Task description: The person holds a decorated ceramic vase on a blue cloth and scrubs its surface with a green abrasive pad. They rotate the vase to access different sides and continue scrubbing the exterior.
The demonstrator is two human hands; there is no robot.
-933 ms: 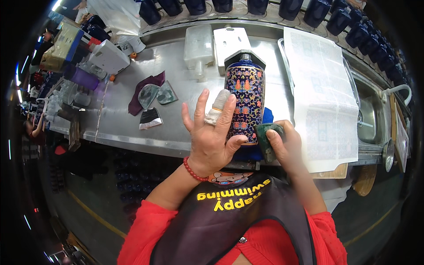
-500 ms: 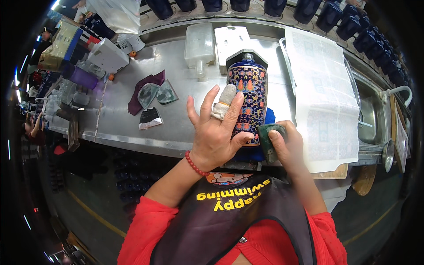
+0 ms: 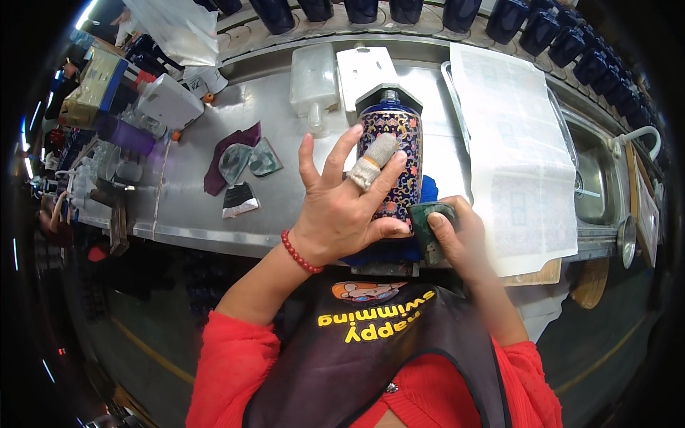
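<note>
A tall dark-blue bottle-shaped vase (image 3: 394, 143) with a dense flowered pattern lies on a blue cloth (image 3: 428, 191) at the near edge of a steel bench (image 3: 185, 207). My left hand (image 3: 341, 207) rests flat on the vase's side, thumb under it, fingers spread, one finger wrapped in a grey bandage. My right hand (image 3: 457, 239) grips a small dark-green pad (image 3: 430, 225) and presses it against the lower part of the vase.
A large white decal sheet (image 3: 514, 150) lies to the right, with a sink (image 3: 596, 182) beyond it. White plastic containers (image 3: 314, 78) stand behind the vase. Cloth scraps and scrapers (image 3: 239, 171) lie to the left. Dark-blue bottles (image 3: 542, 32) line the far shelf.
My left hand has slid up and round the side of the vase, fingers now spread wider across it. The right hand stays at the vase's lower end with the pad.
</note>
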